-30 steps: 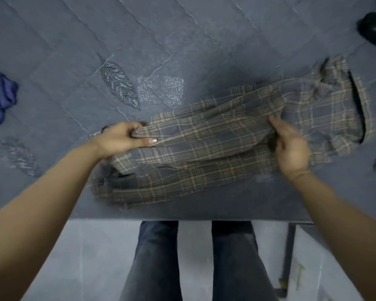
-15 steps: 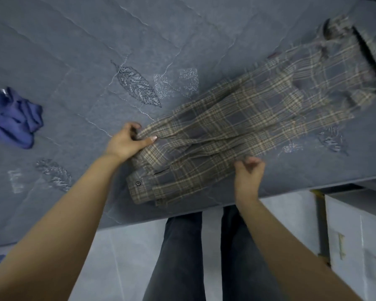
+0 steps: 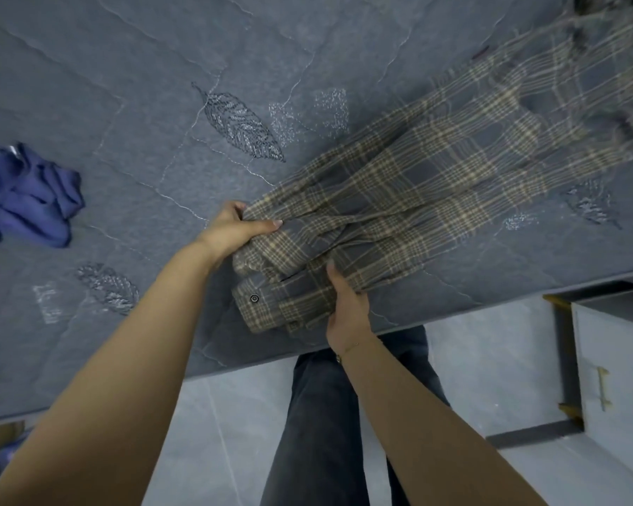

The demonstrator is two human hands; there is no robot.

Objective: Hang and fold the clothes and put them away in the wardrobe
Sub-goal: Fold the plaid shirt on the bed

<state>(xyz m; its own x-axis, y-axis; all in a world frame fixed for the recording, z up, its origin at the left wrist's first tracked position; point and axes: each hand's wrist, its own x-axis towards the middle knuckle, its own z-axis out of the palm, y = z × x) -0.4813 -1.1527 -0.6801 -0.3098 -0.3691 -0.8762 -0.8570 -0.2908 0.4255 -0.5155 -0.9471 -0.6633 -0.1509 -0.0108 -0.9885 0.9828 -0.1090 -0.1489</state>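
- The plaid trousers (image 3: 410, 199) lie on the bed (image 3: 161, 67), long axis running from the waistband at the bed's near edge up and rightward to the far end, which blurs out at the frame's top right.
- Left hand (image 3: 234, 228) grips the bunched waist end on its upper left side, thumb over the cloth.
- Right hand (image 3: 346, 304) holds the same waist end from the near side, fingers curled into the fabric beside the button (image 3: 253, 298).
- Both hands sit at one end; all the length trails away from them, so any fold or lift starts there.
- Count: one pair of plaid trousers, one crumpled blue garment (image 3: 26, 199) well left of them on the bed, two hands.
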